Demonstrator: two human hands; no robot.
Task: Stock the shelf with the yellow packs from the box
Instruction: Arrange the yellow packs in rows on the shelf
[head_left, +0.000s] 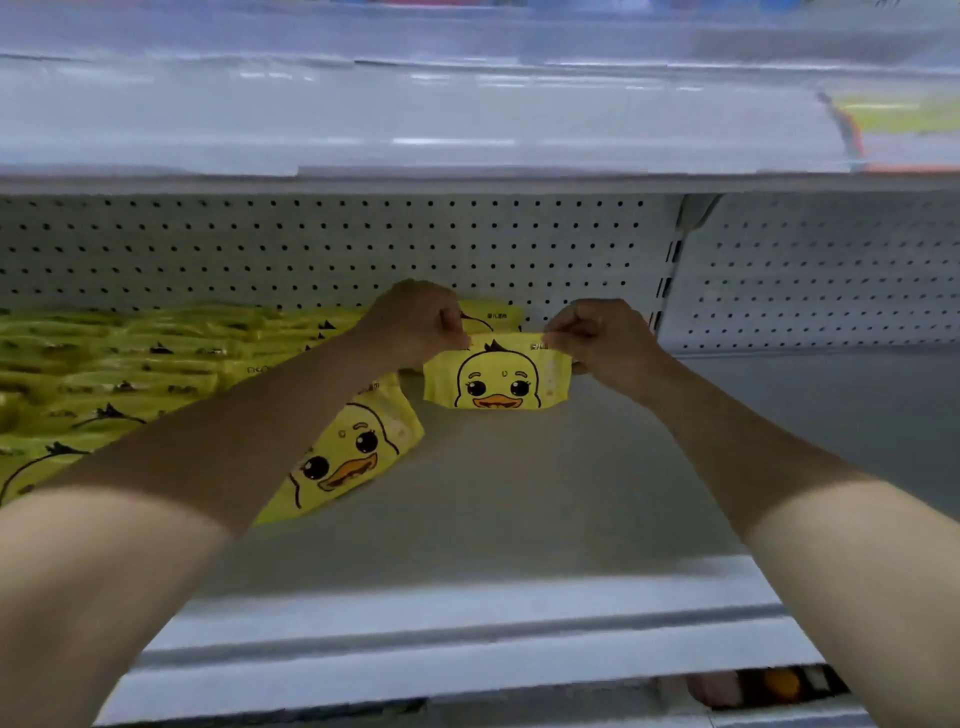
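Observation:
A yellow pack with a duck face (497, 382) stands upright deep on the white shelf (519, 509). My left hand (415, 322) pinches its top left corner and my right hand (597, 335) pinches its top right corner. Behind it another yellow pack (493, 317) stands against the pegboard back. A further duck pack (358, 452) lies tilted just left of the held one, partly under my left forearm. Several more yellow packs (119, 374) fill the left of the shelf in rows. The box is out of view.
A perforated white back panel (311, 244) closes the shelf behind. A vertical upright (667, 291) divides this bay from the one on the right (831, 395). The upper shelf's front strip (467, 150) overhangs above. The lower shelf edge (467, 644) runs near my forearms.

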